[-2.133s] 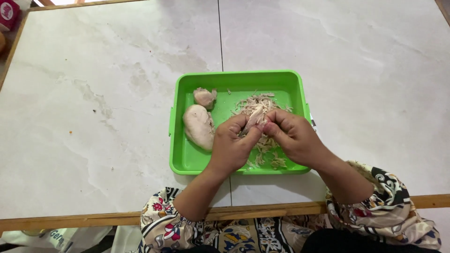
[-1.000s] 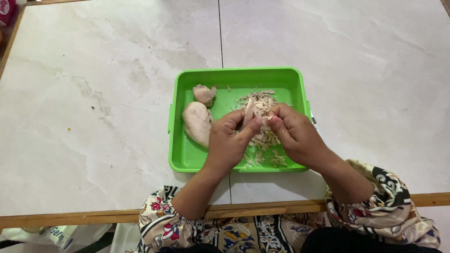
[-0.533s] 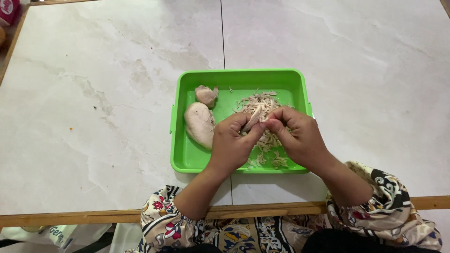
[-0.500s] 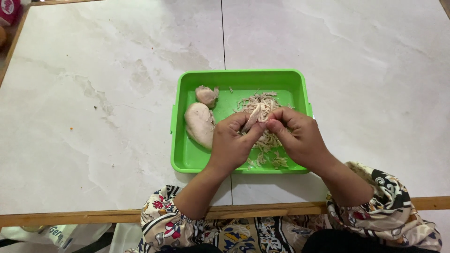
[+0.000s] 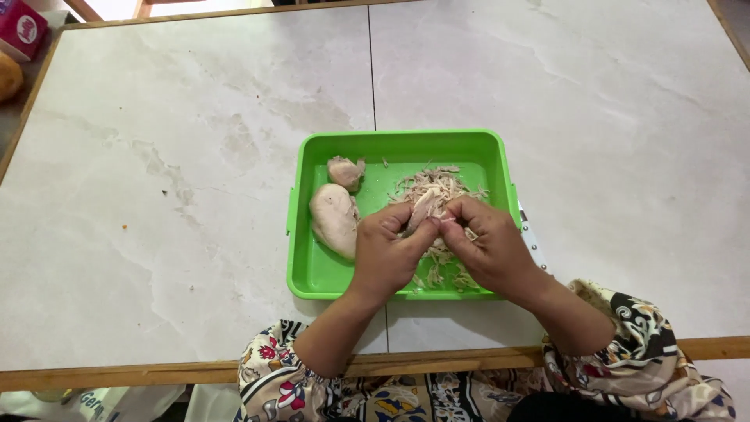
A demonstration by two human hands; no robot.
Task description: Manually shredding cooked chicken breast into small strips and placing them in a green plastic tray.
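Note:
A bright green plastic tray sits on the pale marble table. Over its right half, my left hand and my right hand meet fingertip to fingertip, both pinching one pale piece of cooked chicken. Under and around the hands lies a heap of shredded chicken. In the tray's left half rest a large whole chicken piece and a smaller chunk above it, both apart from my hands.
The marble table has a wooden front edge near my body. At the far left corner stand a red package and a round brownish object. My patterned sleeves hang over the table's near edge.
My hands stay over the tray's right half, working the same chicken piece; the fingers have shifted slightly. The tray and whole pieces have not moved.

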